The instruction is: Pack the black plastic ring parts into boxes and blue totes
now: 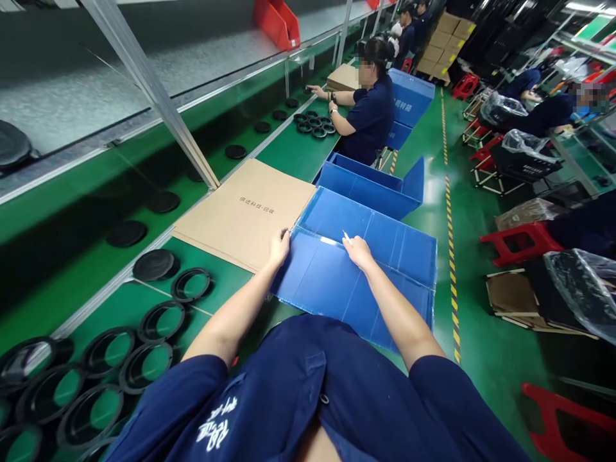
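Note:
A blue corrugated plastic box [332,273] with its top flaps lying flat is in front of me. My left hand [280,248] is closed at the box's left edge, thumb uppermost; its other fingers are partly hidden. Over the middle seam, my right hand [359,252] is closed around a slim white tool [346,236] with a thin pointed tip, whose exact kind I cannot make out. Flat brown cardboard sheets [245,212] with printed characters lie on the bench left of the box, close to my left hand.
Several black rings [161,321] stand on the green bench at lower left. Black discs [126,233] lie along the belt [192,144]. Beyond my box is an open blue box [370,186]. A co-worker [368,109] sits farther up the line. Red stools [520,244] stand at right.

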The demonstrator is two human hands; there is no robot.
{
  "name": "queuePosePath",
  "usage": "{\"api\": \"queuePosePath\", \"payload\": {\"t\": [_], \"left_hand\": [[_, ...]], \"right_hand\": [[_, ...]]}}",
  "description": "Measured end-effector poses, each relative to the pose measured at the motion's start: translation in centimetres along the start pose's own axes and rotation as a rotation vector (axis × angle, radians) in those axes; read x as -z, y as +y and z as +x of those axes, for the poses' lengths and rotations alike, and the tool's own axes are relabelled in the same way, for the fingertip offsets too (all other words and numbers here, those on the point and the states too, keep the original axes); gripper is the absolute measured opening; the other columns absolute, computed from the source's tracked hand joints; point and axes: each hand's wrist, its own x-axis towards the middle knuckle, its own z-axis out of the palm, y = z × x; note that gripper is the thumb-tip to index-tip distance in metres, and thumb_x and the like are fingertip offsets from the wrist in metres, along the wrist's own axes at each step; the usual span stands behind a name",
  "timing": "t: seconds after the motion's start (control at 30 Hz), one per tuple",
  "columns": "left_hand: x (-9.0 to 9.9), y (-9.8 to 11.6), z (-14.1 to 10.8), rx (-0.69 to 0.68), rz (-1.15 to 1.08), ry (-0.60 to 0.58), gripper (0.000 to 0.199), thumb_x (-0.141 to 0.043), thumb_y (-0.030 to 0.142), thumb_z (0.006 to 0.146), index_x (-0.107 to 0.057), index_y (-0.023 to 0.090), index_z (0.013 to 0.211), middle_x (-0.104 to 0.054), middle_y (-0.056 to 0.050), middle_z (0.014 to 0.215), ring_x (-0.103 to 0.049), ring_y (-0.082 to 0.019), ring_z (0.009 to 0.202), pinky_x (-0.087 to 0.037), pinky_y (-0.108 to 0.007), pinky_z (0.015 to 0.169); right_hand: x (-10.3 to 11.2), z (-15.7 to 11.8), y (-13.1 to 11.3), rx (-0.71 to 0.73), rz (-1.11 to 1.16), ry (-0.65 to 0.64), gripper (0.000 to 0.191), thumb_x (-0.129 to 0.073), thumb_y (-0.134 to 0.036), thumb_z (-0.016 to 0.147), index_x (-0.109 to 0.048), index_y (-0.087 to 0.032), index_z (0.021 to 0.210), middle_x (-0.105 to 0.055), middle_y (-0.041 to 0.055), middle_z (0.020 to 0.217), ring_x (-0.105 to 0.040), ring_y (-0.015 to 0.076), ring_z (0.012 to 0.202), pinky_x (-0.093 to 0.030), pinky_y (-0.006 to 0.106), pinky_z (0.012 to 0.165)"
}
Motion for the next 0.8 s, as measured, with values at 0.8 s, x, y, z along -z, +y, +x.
{"api": "queuePosePath", "payload": {"t": [0.8], "left_hand": [[-11.1, 8.2, -5.4, -0.803, 0.794, -0.599, 0.056, -0.045, 0.044, 0.100, -0.053, 0.011, 0.145, -0.055, -0.023, 0.150, -0.044, -0.039, 0.144, -0.024, -0.065, 0.120]], "right_hand": [[4.8, -15.1, 29.8, -0.616, 0.474, 0.232, 0.036, -0.052, -0.019, 0.100, -0.067, -0.019, 0.133, -0.071, 0.0030, 0.079, -0.059, 0.0087, 0.052, -0.043, 0.016, 0.047]]}}
